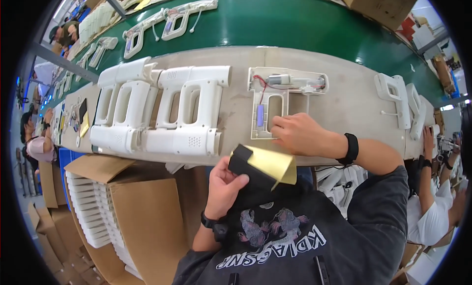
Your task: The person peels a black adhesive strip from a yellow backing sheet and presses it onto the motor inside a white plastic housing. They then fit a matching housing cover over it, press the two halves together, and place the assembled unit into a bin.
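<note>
Left hand (223, 186): gripping a black pad (246, 168), thumb on the near face, fingers wrapped behind the left end. Yellow sheet (274, 162) sits against the pad, bent over along its length and sticking out toward 2 o'clock from that hand. Pad and sheet are held up off the bench, in front of the person's chest.

Right hand (302, 132): at 2 o'clock from the left, palm down, fingers curled, tips at the lower right corner of an open white housing (268, 94). Can't tell from this angle whether they pinch anything or just rest there.

Open housing lies on the beige worktop (351, 100), at 1 o'clock from the left hand, insides facing up. Inside: silver motor (279, 79) along the top, red wires (263, 88) running down from it, purple cell (260, 116) upright in the left side of the handle.

Around the open housing: closed white housings (147, 108) in a row at 9 o'clock, more white housings (402, 105) at 3, green belt (295, 24) at 12 with further open units (167, 24) at 10.

Cardboard box (147, 216) at 8 o'clock from the left hand, white parts (93, 206) stacked in it. Co-worker (435, 216) at 4 from the right hand.
</note>
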Demonstrator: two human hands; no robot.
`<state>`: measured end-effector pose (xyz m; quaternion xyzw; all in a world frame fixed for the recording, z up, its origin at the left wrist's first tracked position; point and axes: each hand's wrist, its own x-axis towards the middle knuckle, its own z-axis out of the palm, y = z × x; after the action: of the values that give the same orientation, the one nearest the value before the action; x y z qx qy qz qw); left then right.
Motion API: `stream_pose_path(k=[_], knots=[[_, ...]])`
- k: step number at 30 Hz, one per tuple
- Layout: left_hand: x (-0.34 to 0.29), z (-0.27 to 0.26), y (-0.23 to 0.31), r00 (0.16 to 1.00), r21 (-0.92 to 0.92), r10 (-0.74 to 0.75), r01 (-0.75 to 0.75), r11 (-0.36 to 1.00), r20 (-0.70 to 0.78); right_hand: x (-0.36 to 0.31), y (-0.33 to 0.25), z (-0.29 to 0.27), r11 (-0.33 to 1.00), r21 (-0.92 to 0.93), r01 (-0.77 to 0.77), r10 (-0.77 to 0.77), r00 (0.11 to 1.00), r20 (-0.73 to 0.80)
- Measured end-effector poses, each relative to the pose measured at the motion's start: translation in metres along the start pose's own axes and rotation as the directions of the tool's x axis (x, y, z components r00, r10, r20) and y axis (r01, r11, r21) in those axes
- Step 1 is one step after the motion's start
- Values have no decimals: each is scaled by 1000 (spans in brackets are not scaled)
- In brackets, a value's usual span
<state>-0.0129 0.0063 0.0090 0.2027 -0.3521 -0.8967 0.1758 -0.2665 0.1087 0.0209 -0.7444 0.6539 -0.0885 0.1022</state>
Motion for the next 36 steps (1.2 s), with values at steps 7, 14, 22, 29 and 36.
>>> stream_pose_path(k=[7, 14, 22, 29, 36], knots=[[12, 4, -3, 979, 201, 180, -158, 967, -96, -11, -6, -32, 950, 305, -65, 130, 971, -200], [13, 21, -17, 974, 374, 225, -206, 904, -8, -3, -43, -52, 834, 551, -26, 246, 912, -328], [2, 11, -16, 966, 573, 204, -259, 778, 159, -4, -26, -38, 450, 889, -78, 116, 993, 28], [1, 8, -13, 988, 282, 125, -145, 948, 87, 4, 55, -48, 893, 408, -191, 333, 891, -310], [-1, 7, -18, 995, 246, 98, -100, 964, 20, 18, 83, -41, 953, 220, -208, 284, 870, -403]])
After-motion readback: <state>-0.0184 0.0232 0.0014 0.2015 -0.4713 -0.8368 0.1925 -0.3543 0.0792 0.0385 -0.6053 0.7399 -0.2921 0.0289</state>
